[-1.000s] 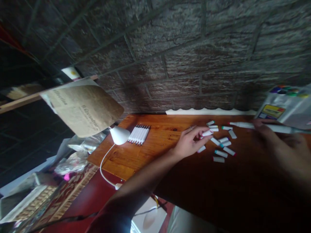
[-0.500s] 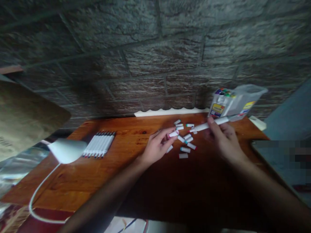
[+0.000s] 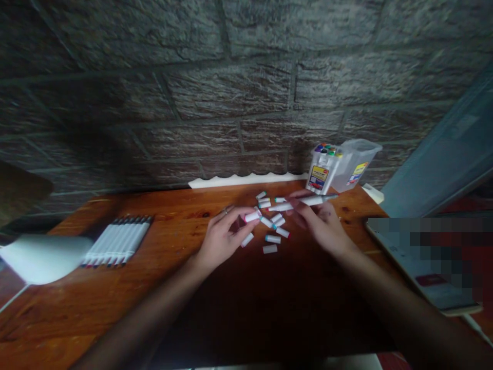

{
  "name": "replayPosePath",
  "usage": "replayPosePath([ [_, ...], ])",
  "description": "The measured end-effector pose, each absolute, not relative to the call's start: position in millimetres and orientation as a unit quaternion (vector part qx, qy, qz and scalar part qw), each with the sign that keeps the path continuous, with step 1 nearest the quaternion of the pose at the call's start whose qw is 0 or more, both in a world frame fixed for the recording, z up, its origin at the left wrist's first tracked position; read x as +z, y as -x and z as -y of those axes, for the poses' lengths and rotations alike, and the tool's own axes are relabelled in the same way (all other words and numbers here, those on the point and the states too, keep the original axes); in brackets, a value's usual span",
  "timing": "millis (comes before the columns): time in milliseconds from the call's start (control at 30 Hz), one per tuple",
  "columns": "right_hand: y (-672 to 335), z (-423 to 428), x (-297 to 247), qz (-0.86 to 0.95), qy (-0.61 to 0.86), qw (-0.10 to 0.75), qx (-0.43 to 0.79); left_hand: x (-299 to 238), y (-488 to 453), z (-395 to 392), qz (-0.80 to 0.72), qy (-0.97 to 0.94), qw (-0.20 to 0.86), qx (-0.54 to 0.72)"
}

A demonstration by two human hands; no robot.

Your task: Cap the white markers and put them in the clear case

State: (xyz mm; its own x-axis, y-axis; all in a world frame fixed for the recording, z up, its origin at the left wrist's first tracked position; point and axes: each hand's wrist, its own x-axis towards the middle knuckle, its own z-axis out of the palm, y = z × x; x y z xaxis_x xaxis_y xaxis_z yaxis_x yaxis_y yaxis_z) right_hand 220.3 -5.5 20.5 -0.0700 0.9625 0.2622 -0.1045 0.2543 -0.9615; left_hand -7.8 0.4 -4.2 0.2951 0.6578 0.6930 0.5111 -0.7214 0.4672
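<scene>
Cap (image 3: 252, 217) pinched btwn thumb & fingers of L hand (image 3: 222, 236), prob. so its end's left free; pen (image 3: 314, 200) gripped mid-barrel in R hand (image 3: 323, 226), red end twd cap, prob. for control; loose caps (image 3: 273, 239) strewn nearby on table (image 3: 173, 226).

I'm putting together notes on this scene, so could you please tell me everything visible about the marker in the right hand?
The marker is slim and white, apparently plastic, with a small reddish left end and a dark grey, tapering right end. The right hand grips it, fingers hiding part of its barrel. It slants slightly upward to the right, its reddish end near loose caps; contact with them is unclear.
</scene>
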Motion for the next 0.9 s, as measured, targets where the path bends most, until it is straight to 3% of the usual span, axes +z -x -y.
replayPosePath([
  [200,-223.8,4.0,21.8,0.551,0.39,0.57,0.469,-5.9,11.6,-3.9,-0.398,-0.766,0.115,0.492],
  [467,-220.8,6.4,21.9,0.576,0.378,0.546,0.477,-1.7,8.9,1.3,-0.35,-0.819,0.082,0.447],
  [900,-221.8,10.3,23.5,0.601,0.365,0.536,0.468,-1.6,8.8,2.3,-0.396,-0.801,0.095,0.439],
])
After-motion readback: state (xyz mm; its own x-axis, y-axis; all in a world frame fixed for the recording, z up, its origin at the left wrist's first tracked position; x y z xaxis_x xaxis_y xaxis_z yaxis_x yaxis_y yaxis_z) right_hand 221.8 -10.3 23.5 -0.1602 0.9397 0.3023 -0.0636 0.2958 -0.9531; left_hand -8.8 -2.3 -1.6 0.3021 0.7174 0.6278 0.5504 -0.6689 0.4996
